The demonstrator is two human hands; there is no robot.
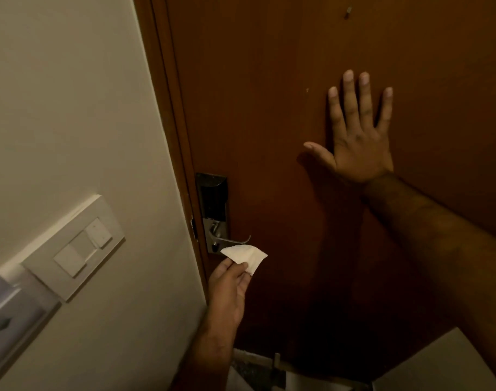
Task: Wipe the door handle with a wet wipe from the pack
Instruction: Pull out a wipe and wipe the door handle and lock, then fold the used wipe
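Note:
A silver lever door handle (235, 240) juts from a metal lock plate (214, 213) at the left edge of a dark brown wooden door (269, 108). My left hand (230, 289) pinches a folded white wet wipe (245, 256) just below the handle; the wipe's top edge sits right under the lever, and I cannot tell if they touch. My right hand (354, 134) lies flat on the door with fingers spread, up and to the right of the handle. The wipe pack is not in view.
A cream wall (72, 108) lies left of the door frame, carrying a white switch plate (77, 246) and a pale box (13, 314) at the lower left. A light-coloured surface (444, 365) shows at the bottom right, below the door.

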